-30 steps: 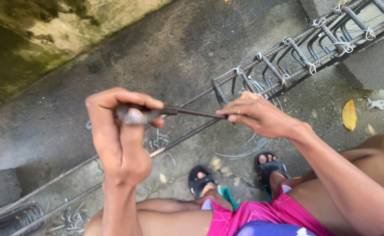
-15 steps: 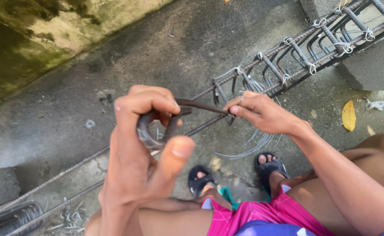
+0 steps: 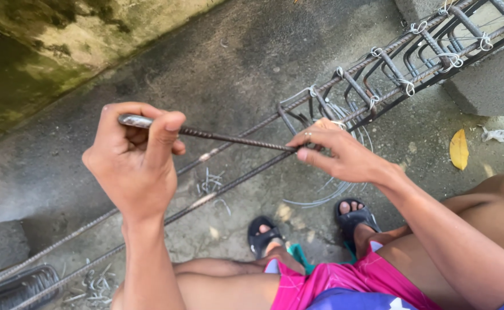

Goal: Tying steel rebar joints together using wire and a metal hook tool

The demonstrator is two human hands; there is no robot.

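Observation:
My left hand (image 3: 134,163) is closed around the bent handle end of a thin steel tying tool (image 3: 229,138), whose ribbed shaft runs right toward my right hand (image 3: 338,152). My right hand pinches the tool's tip and a loop of tie wire (image 3: 320,198) against the rebar cage (image 3: 378,80), right at a stirrup. The cage is a row of bent stirrups wired to long bars, running from the upper right down to the lower left across the concrete ground.
Long rebars (image 3: 91,229) lie diagonally on the ground with short wire offcuts (image 3: 209,183) scattered beside them. My sandalled feet (image 3: 352,218) are below the bars. A concrete block (image 3: 487,80) supports the cage at upper right; a yellow leaf (image 3: 459,149) lies near it. A mossy wall (image 3: 45,51) stands upper left.
My left hand has kept cranking the tool's handle round: level to the left, then swung up close to the camera, now level and to the left again. My right hand stays at the stirrup.

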